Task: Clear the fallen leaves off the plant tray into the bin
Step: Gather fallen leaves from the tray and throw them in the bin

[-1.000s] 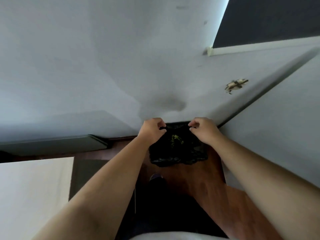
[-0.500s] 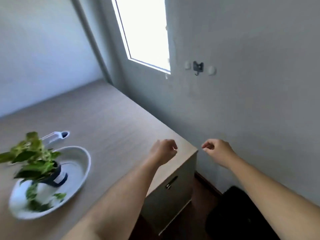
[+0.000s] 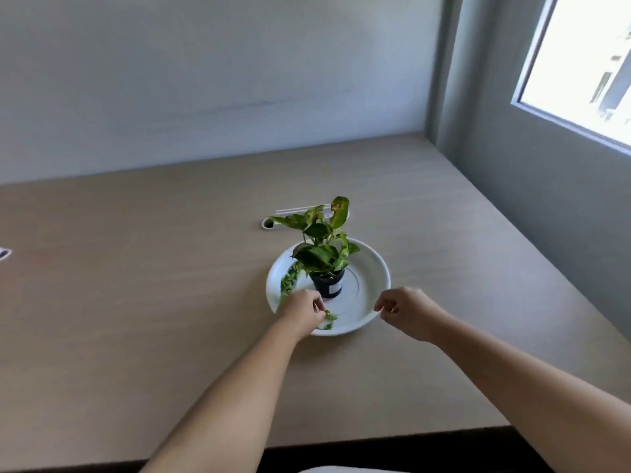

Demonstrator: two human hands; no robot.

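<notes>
A round white plant tray [image 3: 370, 288] sits on the wooden desk [image 3: 136, 302]. In its middle stands a small dark pot [image 3: 328, 284] holding a green plant [image 3: 321, 240]. Several fallen leaves [image 3: 288, 281] lie along the tray's left inner rim. My left hand [image 3: 302, 312] is over the tray's front left edge, its fingers pinched on a green leaf [image 3: 330, 316]. My right hand [image 3: 403, 312] hovers at the tray's front right rim with fingers loosely curled, holding nothing. The bin is out of view.
A white object with a dark opening [image 3: 269, 222] lies on the desk behind the plant. A grey wall with a bright window [image 3: 580, 63] bounds the desk on the right. The desk's front edge [image 3: 375, 438] runs close to my body.
The view swung from the black bin on the floor, past the desk corner, to the tray. Both hands moved from the bin bag to the tray, and my left hand pinched a leaf.
</notes>
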